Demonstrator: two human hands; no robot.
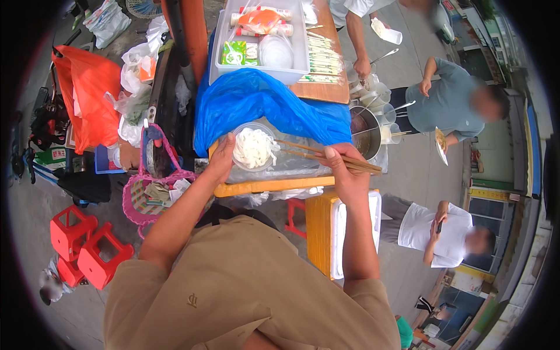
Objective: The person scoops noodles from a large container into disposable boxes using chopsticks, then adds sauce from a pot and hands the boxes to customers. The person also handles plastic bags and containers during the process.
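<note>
White noodles (252,148) lie in a round clear plastic bowl (263,168) on the plastic-covered stall table. My left hand (224,161) grips the bowl's left rim, thumb near the noodles. In my right hand (348,170) are wooden chopsticks (306,151), their tips at the right edge of the noodles. A bunched blue plastic sheet (271,94) lies just beyond the bowl. Right of the table stands a metal pot (371,146) with dark contents, beside several clear containers (381,94) with spoons.
Beyond the sheet, a clear bin (264,69) holds packages and lids; wrapped chopsticks (323,57) lie beside it. A pink woven basket (135,192) hangs left. A yellow box (318,227) stands at lower right, red stools (105,256) at lower left. Several people stand right, one person's hand (362,68) at the containers.
</note>
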